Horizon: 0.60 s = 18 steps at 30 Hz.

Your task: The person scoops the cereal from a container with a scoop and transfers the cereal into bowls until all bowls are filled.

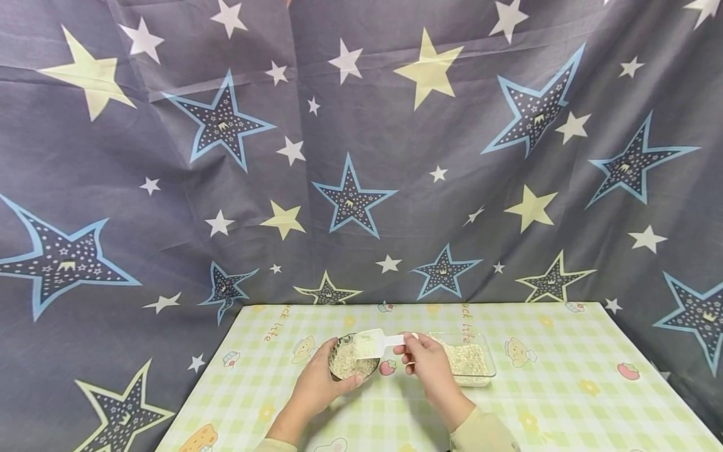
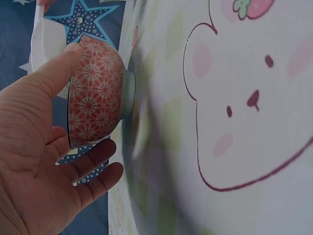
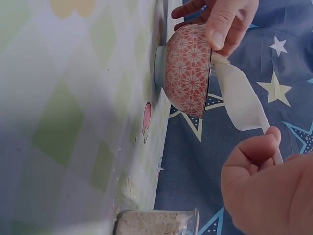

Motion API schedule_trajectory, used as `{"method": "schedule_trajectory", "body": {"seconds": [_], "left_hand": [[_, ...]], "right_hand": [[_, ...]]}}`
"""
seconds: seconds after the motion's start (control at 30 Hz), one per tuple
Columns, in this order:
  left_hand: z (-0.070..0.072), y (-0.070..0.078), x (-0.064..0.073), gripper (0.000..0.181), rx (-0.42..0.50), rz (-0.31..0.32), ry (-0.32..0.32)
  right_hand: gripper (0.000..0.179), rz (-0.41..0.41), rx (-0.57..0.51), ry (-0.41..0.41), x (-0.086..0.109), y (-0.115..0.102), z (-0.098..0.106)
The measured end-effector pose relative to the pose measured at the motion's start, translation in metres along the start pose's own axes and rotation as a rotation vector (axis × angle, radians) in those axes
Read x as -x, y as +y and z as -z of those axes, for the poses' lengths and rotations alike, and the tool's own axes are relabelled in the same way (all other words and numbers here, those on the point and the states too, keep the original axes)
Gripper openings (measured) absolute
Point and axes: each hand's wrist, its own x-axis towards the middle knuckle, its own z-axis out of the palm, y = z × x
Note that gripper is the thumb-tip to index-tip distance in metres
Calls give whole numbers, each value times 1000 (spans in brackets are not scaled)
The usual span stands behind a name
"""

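My left hand (image 1: 321,384) grips the rim of a red flower-patterned bowl (image 2: 98,93), thumb on the near side and fingers at the far side. Pale oat flakes (image 1: 343,363) lie inside it. The bowl's foot is at the checked cloth. In my right hand (image 1: 433,369) is a white plastic scoop (image 1: 373,344), its handle pinched between thumb and fingers. The scoop's head is over the bowl, its tip at the rim in the right wrist view. Some pale flakes show at that tip.
A clear glass container (image 1: 477,382) of oat flakes stands right of the bowl, partly behind my right hand. A green-and-white checked tablecloth (image 1: 565,402) covers the table. Behind its far edge hangs a dark star-patterned curtain (image 1: 384,138). Some crumbs (image 3: 128,188) lie near the container.
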Motion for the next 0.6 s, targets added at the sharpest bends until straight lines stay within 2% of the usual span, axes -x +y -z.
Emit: {"method": "schedule_trajectory", "body": {"seconds": [0.37, 0.6], "left_hand": [[-1, -1, -1, 112, -12, -7, -3], [0, -1, 0, 111, -12, -9, -3]], "right_hand": [[33, 114, 105, 33, 6, -3, -3], [29, 220, 235, 20, 11, -4, -2]]}}
